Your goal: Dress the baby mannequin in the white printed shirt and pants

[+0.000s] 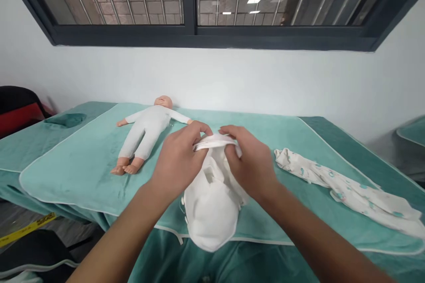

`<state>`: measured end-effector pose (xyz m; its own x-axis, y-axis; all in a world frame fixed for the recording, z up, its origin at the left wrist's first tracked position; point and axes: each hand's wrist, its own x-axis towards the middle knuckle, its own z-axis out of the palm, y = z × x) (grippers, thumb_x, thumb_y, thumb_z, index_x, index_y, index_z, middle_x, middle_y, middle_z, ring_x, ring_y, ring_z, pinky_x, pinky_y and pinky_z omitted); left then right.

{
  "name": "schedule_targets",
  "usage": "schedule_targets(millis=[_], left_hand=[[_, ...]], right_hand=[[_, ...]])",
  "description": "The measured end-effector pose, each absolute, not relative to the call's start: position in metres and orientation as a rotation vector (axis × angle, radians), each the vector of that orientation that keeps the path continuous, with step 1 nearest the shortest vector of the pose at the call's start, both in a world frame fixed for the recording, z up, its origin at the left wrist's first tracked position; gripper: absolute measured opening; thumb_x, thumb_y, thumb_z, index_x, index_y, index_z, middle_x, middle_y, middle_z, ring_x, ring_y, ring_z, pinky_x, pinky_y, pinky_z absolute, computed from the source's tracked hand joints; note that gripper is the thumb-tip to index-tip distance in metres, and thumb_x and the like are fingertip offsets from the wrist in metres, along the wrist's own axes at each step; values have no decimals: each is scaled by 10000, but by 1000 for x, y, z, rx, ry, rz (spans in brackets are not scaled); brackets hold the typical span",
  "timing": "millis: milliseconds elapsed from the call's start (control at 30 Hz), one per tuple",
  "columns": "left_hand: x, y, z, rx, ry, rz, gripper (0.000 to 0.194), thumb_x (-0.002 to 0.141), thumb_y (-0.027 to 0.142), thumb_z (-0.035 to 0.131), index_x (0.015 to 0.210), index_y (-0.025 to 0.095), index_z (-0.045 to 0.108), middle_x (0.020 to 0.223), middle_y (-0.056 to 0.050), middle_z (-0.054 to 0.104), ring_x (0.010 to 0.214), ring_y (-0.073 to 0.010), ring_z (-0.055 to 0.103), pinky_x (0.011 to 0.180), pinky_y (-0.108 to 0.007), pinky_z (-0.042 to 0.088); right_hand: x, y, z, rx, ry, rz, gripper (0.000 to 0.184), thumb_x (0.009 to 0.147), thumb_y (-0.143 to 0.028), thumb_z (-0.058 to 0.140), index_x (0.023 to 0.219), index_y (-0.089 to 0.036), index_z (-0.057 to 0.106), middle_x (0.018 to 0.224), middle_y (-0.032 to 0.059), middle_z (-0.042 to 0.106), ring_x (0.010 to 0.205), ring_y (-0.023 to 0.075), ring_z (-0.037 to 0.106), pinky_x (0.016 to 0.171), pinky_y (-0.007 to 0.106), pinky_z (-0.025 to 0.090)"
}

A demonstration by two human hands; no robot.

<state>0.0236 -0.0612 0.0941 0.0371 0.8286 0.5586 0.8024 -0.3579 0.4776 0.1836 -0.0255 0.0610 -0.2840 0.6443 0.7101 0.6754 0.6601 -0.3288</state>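
Both my hands hold a white baby garment up over the near edge of the teal mat. My left hand pinches its upper edge from the left. My right hand grips the same edge from the right, fingers curled into the cloth. The rest of the garment hangs down below my hands. A baby doll in a white suit lies on its back at the far left of the mat, head toward the wall.
A patterned white baby garment lies stretched out on the mat at the right. A dark teal cloth sits at the far left. The white wall and a dark-framed window stand behind the table.
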Motion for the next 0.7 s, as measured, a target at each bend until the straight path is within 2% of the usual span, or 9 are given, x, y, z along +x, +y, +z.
schedule_targets(millis=[67, 167, 267, 367, 467, 533, 700], left_hand=[[17, -60, 92, 2353, 1907, 1178, 287, 759, 76, 488, 971, 235, 597, 775, 27, 601, 683, -155, 545, 561, -269, 323], [0, -54, 84, 2391, 2207, 1154, 399, 693, 15, 464, 998, 240, 588, 932, -8, 631, 779, -192, 578, 546, -290, 286], [-22, -46, 75, 2313, 2404, 1236, 355, 679, 18, 455, 935, 224, 589, 942, -45, 604, 869, -233, 578, 580, -302, 323], [-39, -41, 67, 2275, 2260, 1334, 269, 690, 35, 441, 859, 212, 553, 981, -54, 605, 954, -236, 575, 699, -313, 405], [-44, -42, 65, 2040, 2134, 1231, 190, 741, 110, 452, 876, 222, 523, 855, -20, 623, 776, -200, 590, 627, -286, 415], [-44, -44, 67, 1896, 2189, 1126, 122, 770, 192, 479, 884, 230, 504, 733, 2, 592, 635, -192, 547, 536, -272, 366], [-44, -40, 67, 1891, 2382, 1003, 118, 780, 270, 527, 868, 232, 458, 649, 7, 535, 576, -199, 507, 505, -271, 302]], right_hand=[[188, -19, 71, -1011, -1961, -188, 396, 807, -41, 388, 1065, -225, 625, 1043, 12, 713, 871, 168, 654, 734, 273, 457], [204, -5, 77, -1066, -1933, -249, 417, 731, -2, 378, 950, -224, 655, 950, 5, 717, 849, 170, 641, 715, 268, 439], [228, 9, 72, -1202, -1915, -75, 395, 673, -22, 395, 877, -238, 656, 855, -20, 704, 777, 166, 622, 655, 256, 426], [250, 14, 63, -1328, -1887, 102, 334, 676, -78, 419, 832, -248, 661, 788, -29, 692, 702, 164, 600, 602, 252, 413], [265, 9, 66, -1419, -1862, 201, 283, 692, -126, 443, 811, -243, 671, 783, -14, 694, 694, 168, 596, 595, 254, 419], [274, 6, 74, -1477, -1832, 253, 244, 689, -144, 461, 781, -234, 668, 772, -1, 692, 686, 168, 595, 578, 247, 423], [292, 27, 92, -1624, -2053, 463, 207, 695, -171, 499, 783, -224, 678, 811, 16, 712, 670, 178, 617, 515, 232, 420]])
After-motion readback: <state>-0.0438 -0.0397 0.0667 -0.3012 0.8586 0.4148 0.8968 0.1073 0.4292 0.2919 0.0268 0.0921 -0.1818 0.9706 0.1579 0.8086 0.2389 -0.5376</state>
